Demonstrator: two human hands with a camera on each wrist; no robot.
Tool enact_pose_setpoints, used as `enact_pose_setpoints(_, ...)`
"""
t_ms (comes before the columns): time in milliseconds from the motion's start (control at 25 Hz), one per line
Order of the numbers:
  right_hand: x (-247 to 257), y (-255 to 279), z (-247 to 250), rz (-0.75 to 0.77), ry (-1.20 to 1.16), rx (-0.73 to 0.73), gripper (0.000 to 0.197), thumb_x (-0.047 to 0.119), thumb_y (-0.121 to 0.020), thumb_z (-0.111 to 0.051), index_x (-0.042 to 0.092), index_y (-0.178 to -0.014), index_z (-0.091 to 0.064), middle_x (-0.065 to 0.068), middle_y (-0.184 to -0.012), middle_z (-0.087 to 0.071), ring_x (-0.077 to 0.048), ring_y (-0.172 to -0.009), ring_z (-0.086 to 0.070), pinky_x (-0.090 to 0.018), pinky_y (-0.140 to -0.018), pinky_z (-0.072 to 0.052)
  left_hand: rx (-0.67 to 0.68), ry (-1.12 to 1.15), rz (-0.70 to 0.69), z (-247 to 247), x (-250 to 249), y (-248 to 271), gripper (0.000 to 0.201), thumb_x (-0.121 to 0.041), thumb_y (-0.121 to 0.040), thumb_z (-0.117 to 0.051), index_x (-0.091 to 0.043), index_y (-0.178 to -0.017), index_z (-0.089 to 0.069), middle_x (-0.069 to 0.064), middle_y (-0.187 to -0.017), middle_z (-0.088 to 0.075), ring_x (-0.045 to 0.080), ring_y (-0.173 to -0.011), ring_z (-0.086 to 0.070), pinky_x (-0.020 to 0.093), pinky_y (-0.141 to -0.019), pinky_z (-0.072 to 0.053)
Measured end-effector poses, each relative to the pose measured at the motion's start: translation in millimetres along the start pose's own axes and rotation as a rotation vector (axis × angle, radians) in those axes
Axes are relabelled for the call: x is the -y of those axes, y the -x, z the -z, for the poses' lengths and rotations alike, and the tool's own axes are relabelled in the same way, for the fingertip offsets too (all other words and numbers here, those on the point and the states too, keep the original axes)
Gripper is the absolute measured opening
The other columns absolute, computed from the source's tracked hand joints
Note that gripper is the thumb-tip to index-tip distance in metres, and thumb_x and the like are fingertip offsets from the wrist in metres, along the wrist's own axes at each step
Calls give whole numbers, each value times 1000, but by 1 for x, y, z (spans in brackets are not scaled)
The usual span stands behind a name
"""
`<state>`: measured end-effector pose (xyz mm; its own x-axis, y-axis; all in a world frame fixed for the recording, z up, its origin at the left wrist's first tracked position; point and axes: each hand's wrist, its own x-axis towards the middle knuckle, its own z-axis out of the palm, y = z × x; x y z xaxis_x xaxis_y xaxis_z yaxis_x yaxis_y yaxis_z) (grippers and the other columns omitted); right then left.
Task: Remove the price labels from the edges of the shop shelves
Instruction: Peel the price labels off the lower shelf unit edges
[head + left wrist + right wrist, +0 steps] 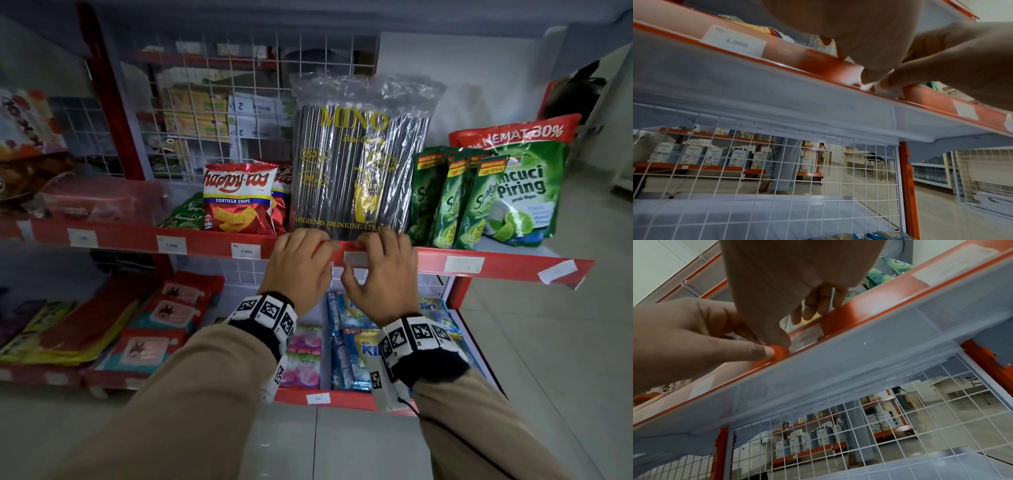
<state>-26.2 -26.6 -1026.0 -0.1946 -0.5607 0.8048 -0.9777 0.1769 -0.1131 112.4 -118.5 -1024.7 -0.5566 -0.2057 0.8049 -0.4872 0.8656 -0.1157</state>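
A red shelf edge [507, 263] carries several white price labels. One label [356, 258] sits between my two hands. My left hand [301, 262] grips the edge just left of it, fingers curled over the top and thumb [764, 352] pressed on the red front. My right hand [383, 270] hooks its fingers over the top and pinches the label [809, 337] with its thumb [782, 337]. In the left wrist view the label [889, 91] shows white under the thumb tips, its lower edge looking loose. Further labels remain: "4.000" [246, 251], one to the right [464, 264], and a crooked one [558, 270] at the shelf end.
A tall pack of black straws [356, 164] stands right behind my hands. Chip bags [239, 198] are to the left, green dish-soap pouches [455, 198] to the right. The lower shelf [342, 401] holds sachets and has its own label [318, 398]. White wire mesh [797, 178] backs the shelves.
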Motion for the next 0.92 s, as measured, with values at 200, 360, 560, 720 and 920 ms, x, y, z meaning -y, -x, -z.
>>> enact_pose_setpoints(200,3,-3,-1,14,21,21,32,33,-73,-64,11,-95,-56,-9,-94,-51,-28,-88,-43,-39,-74,-39,-23,36,8,-5,1,-1,25,-24,-80,-63,-17,-103,-59,1,-101,-54,22,-94,-46,34,-80,-34)
enact_pose_setpoints(360,5,-2,-1,68,60,14,25,26,-76,-65,10,-94,-59,-9,-91,-57,-30,-85,-48,-40,-71,-41,14,65,13,-5,1,-5,22,-24,-77,-65,-20,-97,-57,-1,-97,-52,22,-91,-47,34,-77,-33)
enact_pose_setpoints(560,9,0,2,29,99,50,24,22,-75,-65,9,-95,-61,-10,-94,-57,-31,-87,-51,-39,-74,-40,74,103,-22,-3,5,-9,17,-20,-78,-64,-16,-93,-59,3,-94,-53,26,-90,-49,36,-74,-38)
enact_pose_setpoints(720,16,-4,10,-16,104,107,23,21,-74,-66,7,-91,-60,-12,-94,-55,-31,-87,-51,-39,-74,-40,128,116,3,0,5,-12,20,-19,-78,-65,-15,-97,-62,5,-96,-54,27,-93,-50,38,-77,-39)
enact_pose_setpoints(920,15,-16,27,-16,62,310,27,27,-80,-62,14,-103,-62,-6,-99,-59,-29,-94,-51,-39,-79,-42,137,158,13,1,5,-10,15,-19,-77,-66,-15,-91,-63,5,-95,-53,28,-92,-48,38,-75,-36)
